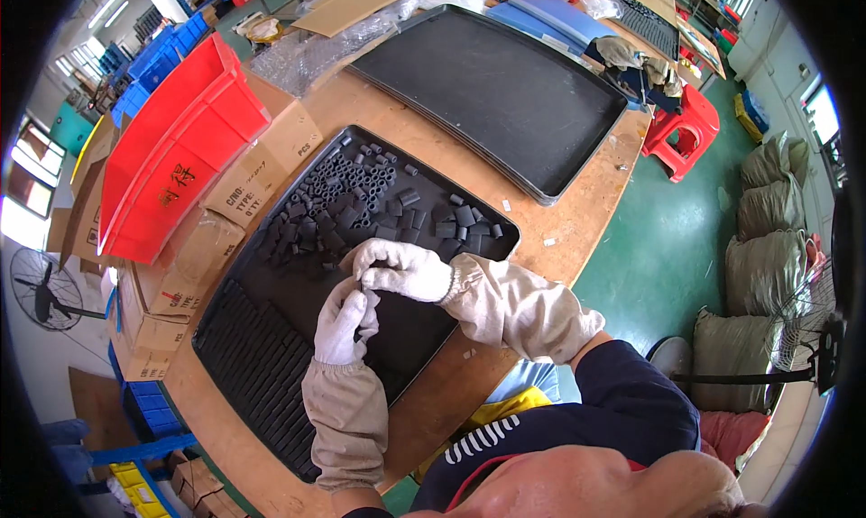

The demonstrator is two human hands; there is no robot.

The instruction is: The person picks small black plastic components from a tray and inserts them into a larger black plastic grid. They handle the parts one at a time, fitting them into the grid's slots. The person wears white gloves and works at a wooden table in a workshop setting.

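Note:
My left hand [343, 324], in a white glove, is closed in a pinch with its fingertips against those of my right hand [401, 271], also gloved and closed. Something small and dark shows between the fingertips, mostly hidden by the gloves. Both hands are above a black tray [422, 360]. Beyond them in this tray lie a heap of small black tube pieces [347, 180] and several wider black pieces [406, 219]. Long ribbed black strips [257, 365] lie in close rows to the left of my left hand.
A stack of larger black trays [496, 94] occupies the far side of the wooden table [564, 238]. A red bin [185, 148] rests on cardboard boxes [262, 166] at the left. Right of the table are a red stool [681, 130], sacks [767, 275] and a fan [807, 338].

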